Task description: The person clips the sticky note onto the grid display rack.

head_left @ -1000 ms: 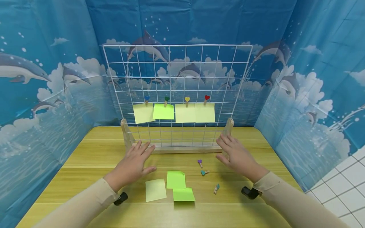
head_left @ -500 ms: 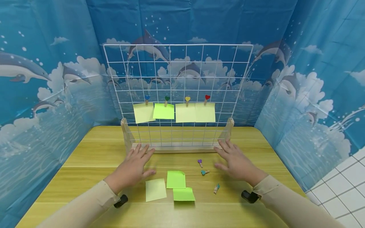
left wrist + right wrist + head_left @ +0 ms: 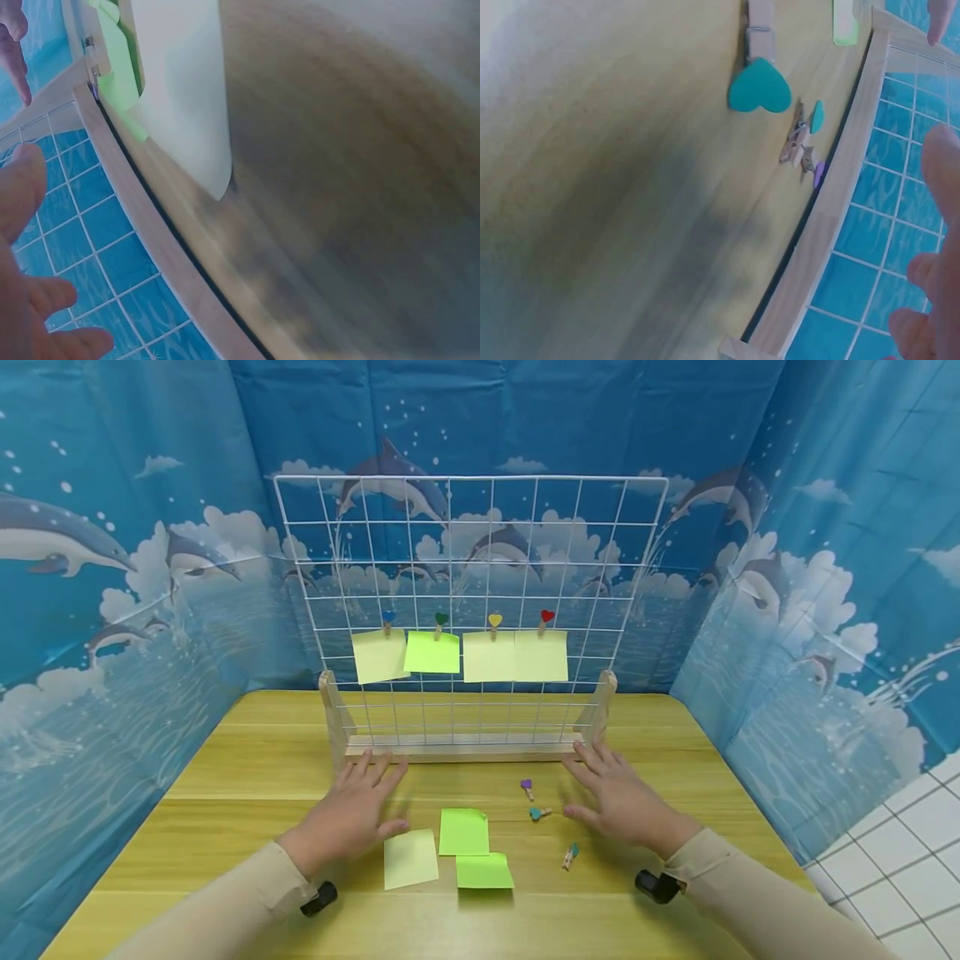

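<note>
My left hand (image 3: 347, 814) hovers with fingers spread, palm down, near the left front of the grid rack and beside a pale yellow sticky note (image 3: 410, 860). My right hand (image 3: 626, 797) is likewise spread and holds nothing, to the right of the small clothespins. Two green sticky notes (image 3: 463, 832) lie between the hands. A purple heart clothespin (image 3: 527, 787), a teal heart clothespin (image 3: 537, 814) and another teal one (image 3: 571, 857) lie on the table. In the right wrist view the nearest teal clothespin (image 3: 760, 86) shows its heart clearly.
A white wire grid (image 3: 468, 560) stands in a wooden base (image 3: 465, 750) at the back. Several sticky notes (image 3: 488, 657) hang on it from heart clothespins, blue, green, yellow and red (image 3: 547, 617). Dolphin-printed curtains (image 3: 112, 610) enclose the wooden table (image 3: 247, 743) on three sides.
Both hands have drawn back slightly toward the body, away from the rack's base, with fingers still spread. Notes and clothespins have stayed in place.
</note>
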The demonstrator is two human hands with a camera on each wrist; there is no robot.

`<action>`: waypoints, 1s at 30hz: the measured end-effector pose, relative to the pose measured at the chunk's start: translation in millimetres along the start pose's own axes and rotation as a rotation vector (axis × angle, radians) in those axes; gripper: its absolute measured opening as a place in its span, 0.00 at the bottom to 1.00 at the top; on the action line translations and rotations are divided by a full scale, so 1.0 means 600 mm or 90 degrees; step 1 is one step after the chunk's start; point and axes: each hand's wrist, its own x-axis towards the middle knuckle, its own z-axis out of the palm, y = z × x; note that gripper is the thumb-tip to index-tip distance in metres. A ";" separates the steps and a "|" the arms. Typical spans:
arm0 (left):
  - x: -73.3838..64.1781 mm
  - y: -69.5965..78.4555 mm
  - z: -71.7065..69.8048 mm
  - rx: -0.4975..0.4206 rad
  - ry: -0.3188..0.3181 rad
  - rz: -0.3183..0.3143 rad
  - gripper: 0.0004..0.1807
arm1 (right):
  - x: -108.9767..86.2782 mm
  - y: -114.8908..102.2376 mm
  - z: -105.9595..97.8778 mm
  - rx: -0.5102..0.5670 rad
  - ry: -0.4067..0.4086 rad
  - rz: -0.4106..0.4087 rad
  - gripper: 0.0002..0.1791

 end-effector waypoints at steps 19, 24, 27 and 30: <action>-0.011 -0.001 0.027 -0.029 -0.059 -0.015 0.47 | -0.012 0.001 0.034 0.046 -0.080 -0.005 0.47; -0.015 0.000 0.031 -0.048 -0.078 -0.021 0.46 | -0.016 0.000 0.036 0.057 -0.099 -0.009 0.46; -0.018 0.001 0.032 -0.051 -0.086 -0.023 0.46 | -0.017 0.001 0.036 0.053 -0.104 -0.016 0.46; -0.019 0.001 0.035 -0.052 -0.088 -0.024 0.45 | -0.018 0.002 0.034 0.056 -0.116 -0.017 0.44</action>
